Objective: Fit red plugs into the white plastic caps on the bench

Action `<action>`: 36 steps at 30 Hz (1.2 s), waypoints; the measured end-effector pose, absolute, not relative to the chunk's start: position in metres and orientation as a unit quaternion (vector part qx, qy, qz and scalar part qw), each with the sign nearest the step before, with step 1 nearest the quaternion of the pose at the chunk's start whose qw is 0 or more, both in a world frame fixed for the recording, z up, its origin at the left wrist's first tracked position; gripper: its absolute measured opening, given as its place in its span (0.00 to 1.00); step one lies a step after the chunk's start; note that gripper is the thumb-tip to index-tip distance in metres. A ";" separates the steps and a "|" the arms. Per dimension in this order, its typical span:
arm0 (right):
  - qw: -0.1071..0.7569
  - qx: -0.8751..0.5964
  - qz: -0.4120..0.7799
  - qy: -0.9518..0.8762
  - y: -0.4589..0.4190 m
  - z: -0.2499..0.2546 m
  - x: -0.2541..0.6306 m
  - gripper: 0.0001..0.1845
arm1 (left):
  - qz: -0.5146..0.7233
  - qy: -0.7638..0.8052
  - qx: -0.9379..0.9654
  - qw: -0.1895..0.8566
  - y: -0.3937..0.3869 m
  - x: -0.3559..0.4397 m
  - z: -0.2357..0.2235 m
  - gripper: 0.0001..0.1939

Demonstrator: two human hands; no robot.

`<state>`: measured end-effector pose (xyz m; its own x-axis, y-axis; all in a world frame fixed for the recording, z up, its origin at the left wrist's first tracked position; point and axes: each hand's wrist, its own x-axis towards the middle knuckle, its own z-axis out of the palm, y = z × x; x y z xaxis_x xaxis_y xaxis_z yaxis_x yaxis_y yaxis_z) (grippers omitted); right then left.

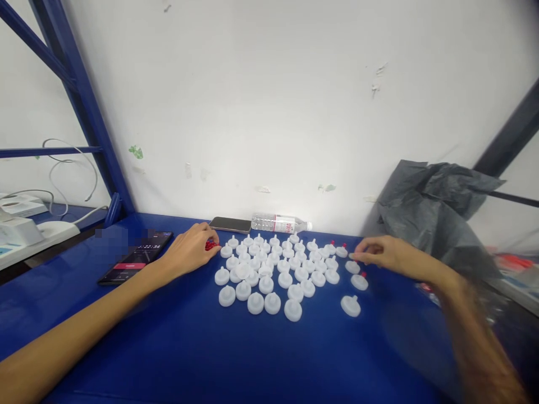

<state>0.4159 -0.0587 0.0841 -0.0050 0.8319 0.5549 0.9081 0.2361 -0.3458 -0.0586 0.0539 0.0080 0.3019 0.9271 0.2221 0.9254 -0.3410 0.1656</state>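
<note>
My left hand (196,247) is closed around several small red caps (211,245), which show between the thumb and fingers at the left edge of a cluster of white pieces. Each white piece (293,310) is a round plastic disc with a short nozzle on top. At the right of the cluster, my right hand (381,251) pinches at the nozzle of one white disc (352,267), where a bit of red shows under the fingertips. Just below it lies a white disc with a red tip (359,281), and nearer still one with a bare nozzle (350,306).
A clear water bottle (278,223) lies along the wall beside a dark phone (230,225). Another phone (137,258) with a lit timer rests at left. A grey plastic bag (433,213) stands at right. Blue frame posts (84,101) rise at left, near white devices with cables.
</note>
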 end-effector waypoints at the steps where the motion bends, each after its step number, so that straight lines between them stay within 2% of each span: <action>1: 0.338 -0.619 -0.053 -0.707 -0.056 0.082 0.409 0.19 | 0.138 0.574 0.808 0.004 0.054 -0.059 0.008 0.11; 9: 0.257 -0.607 0.064 -0.749 -0.028 0.035 0.415 0.12 | 0.124 0.573 0.810 0.024 0.050 -0.055 0.011 0.13; 15: 0.333 -0.602 0.086 -0.720 -0.028 0.047 0.441 0.07 | 0.116 0.579 0.807 0.019 0.049 -0.053 0.009 0.12; 18: 0.356 -0.614 0.067 -0.701 -0.029 0.050 0.428 0.08 | 0.121 0.578 0.807 0.017 0.049 -0.054 0.008 0.12; 21: 0.339 -0.604 0.016 -0.721 -0.027 0.043 0.406 0.08 | 0.120 0.580 0.805 0.018 0.051 -0.056 0.007 0.11; 31: 0.322 -0.437 -0.106 -0.833 -0.039 0.020 0.344 0.10 | 0.118 0.584 0.803 0.014 0.050 -0.053 0.008 0.10; 36: 0.334 -0.397 -0.119 -0.847 -0.042 0.013 0.327 0.08 | 0.181 0.576 0.797 0.004 0.044 -0.054 0.014 0.11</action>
